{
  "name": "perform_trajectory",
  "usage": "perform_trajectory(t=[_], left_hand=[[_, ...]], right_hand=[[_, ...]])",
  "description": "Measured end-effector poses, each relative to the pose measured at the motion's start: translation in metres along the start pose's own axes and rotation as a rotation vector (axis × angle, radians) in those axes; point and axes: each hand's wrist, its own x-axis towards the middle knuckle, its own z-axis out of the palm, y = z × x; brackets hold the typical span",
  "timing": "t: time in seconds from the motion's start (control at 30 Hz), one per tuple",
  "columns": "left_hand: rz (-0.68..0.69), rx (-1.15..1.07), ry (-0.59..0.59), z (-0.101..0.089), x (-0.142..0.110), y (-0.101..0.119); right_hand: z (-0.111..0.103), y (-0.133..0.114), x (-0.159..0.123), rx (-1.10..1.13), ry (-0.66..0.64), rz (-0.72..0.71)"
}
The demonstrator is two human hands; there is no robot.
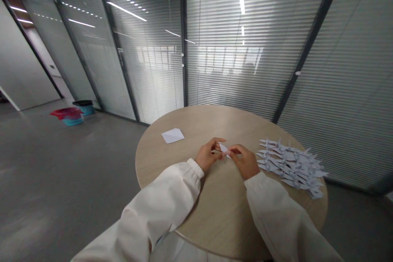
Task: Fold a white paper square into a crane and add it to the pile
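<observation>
Centre: small folded white paper piece, pinched between nearly closed fingers of left hand and right hand, above round pale-wood table. Right: clustered folded white paper cranes. Far left: red-lined blue bin.

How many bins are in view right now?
2. Both stand on the floor, left of the table: the red-lined bin nearer, the black-lined bin just behind it, partly covered.
</observation>
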Motion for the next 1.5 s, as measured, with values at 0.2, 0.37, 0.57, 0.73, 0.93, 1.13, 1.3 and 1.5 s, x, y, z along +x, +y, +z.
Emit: perform_trajectory(t=[0.2,0.37,0.57,0.73,0.93,1.13,1.3,1.5], left_hand=[[0.016,0.008,0.051,-0.001,0.0,-0.003],[0.036,0.054,0.067,-0.001,0.0,-0.004],[0.042,0.11,0.066,-0.002,0.0,-0.006],[0.054,0.125,0.071,-0.002,0.0,-0.006],[0.061,0.117,0.071,0.0,0.0,-0.005],[0.047,0.13,0.063,0.002,-0.001,-0.007],[0.029,0.111,0.118,0.001,0.0,-0.012],[-0.059,0.005,0.197,0.0,0.001,-0.01]], right_hand=[[0.0,-0.004,0.0,-0.014,0.1,-0.11],[-0.002,-0.005,0.001,-0.031,0.098,-0.16],[-0.002,-0.004,0.001,-0.024,0.1,-0.182],[-0.001,-0.006,0.001,-0.022,0.081,-0.18],[0.001,-0.004,0.001,-0.093,0.083,-0.189],[0.003,-0.003,-0.001,-0.35,0.117,-0.24],[0.003,-0.01,-0.003,-0.542,0.06,-0.33],[0.003,-0.013,-0.005,-0.577,-0.009,-0.431]])
